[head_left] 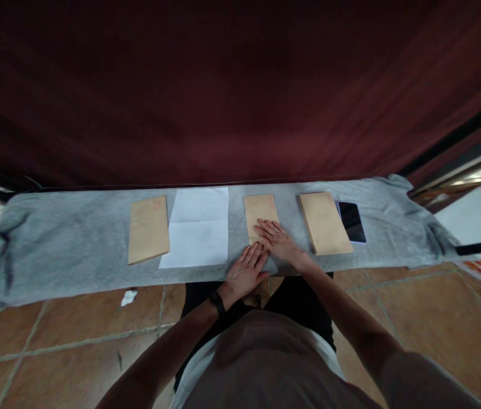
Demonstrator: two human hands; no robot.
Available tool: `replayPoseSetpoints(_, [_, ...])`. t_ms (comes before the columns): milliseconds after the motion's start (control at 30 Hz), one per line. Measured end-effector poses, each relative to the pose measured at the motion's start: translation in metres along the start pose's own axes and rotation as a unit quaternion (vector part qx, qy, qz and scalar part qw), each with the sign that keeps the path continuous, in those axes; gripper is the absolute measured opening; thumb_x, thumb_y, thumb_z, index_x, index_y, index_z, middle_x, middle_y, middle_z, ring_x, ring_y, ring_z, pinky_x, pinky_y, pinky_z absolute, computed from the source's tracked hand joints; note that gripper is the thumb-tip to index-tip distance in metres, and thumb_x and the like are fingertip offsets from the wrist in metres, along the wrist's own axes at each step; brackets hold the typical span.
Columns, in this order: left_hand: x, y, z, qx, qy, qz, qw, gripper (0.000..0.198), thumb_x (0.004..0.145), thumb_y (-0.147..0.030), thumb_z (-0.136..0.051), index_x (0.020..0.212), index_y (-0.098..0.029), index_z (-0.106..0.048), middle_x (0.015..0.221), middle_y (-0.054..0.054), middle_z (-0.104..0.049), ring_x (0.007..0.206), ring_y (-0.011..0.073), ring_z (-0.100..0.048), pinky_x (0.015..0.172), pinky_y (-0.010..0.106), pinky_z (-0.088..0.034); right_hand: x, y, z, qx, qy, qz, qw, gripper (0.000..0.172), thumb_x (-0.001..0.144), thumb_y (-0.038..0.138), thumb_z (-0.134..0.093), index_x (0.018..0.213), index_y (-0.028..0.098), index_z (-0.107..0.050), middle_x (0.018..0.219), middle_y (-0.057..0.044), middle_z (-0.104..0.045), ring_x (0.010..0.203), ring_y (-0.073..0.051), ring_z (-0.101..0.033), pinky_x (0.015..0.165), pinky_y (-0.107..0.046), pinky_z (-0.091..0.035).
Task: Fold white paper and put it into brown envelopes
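Observation:
A brown paper envelope (261, 205) lies on the grey cloth in front of me. My right hand (277, 238) rests flat on its lower part with the fingers stretched out. At the envelope's near end lies my left hand (246, 271), palm down, its fingertips close to the right hand and partly over the envelope's edge. A dark band is on the left wrist. Left of the hands, white paper sheets (200, 227) with a crease across them lie flat. A thick stack of brown envelopes (326, 222) sits to the right. Both hands hide the envelope's near end.
Further left are more brown envelopes (149, 230), touching the white sheets. A phone (351, 221) with a dark screen lies partly beside the right stack. The grey cloth (74, 244) covers a narrow bench. A dark red curtain (240, 113) hangs behind it. Crumpled white tissue (128, 297) lies on the tiled floor.

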State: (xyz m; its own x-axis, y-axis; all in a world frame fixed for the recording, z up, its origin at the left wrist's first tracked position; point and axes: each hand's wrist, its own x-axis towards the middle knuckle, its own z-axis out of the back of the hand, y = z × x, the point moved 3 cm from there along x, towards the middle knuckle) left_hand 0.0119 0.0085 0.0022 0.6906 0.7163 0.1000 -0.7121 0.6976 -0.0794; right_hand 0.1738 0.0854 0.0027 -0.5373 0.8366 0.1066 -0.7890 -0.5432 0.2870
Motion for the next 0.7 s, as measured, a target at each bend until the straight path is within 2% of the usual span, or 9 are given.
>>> replayPoseSetpoints(267, [-0.001,0.001,0.001,0.002,0.003,-0.001,1.0,0.067,0.101,-0.052,-0.047,0.157,-0.017,-0.036,0.165,0.013,-0.031,0.154,0.0261,-0.025,0.127,0.044,-0.022,0.042,-0.023,0.0,-0.014,-0.051,-0.062,0.997,0.05,0.108,0.035,-0.034,0.155,0.021,-0.04,0.165,-0.007,-0.032,0.152,-0.024,-0.03,0.126,-0.049,-0.023])
replayPoseSetpoints(400, [-0.001,0.0,0.001,0.0,0.001,0.006,1.0,0.067,0.101,-0.053,-0.046,0.156,-0.016,-0.036,0.165,0.014,-0.031,0.154,0.0255,-0.025,0.127,0.043,-0.021,0.046,-0.02,-0.003,-0.019,-0.07,-0.093,0.993,0.053,0.107,0.035,-0.034,0.157,0.016,-0.037,0.165,-0.011,-0.029,0.153,-0.026,-0.028,0.125,-0.05,-0.022])
replayPoseSetpoints(533, [-0.001,-0.001,0.002,-0.004,0.003,0.009,1.0,0.066,0.101,-0.053,-0.046,0.156,-0.017,-0.038,0.165,0.014,-0.032,0.154,0.0257,-0.025,0.127,0.043,-0.021,0.027,-0.011,-0.007,-0.019,-0.076,-0.097,0.992,0.055,0.107,0.035,-0.033,0.158,0.013,-0.033,0.165,-0.014,-0.029,0.154,-0.027,-0.026,0.125,-0.052,-0.023])
replayPoseSetpoints(700, [-0.001,-0.001,0.001,-0.004,0.0,0.009,1.0,0.065,0.101,-0.051,-0.046,0.154,-0.015,-0.04,0.163,0.015,-0.035,0.153,0.0263,-0.028,0.127,0.045,-0.021,-0.021,0.008,-0.011,-0.023,-0.058,-0.08,0.995,0.06,0.106,0.038,-0.035,0.161,0.014,-0.026,0.165,-0.012,-0.031,0.153,-0.024,-0.029,0.125,-0.048,-0.024])
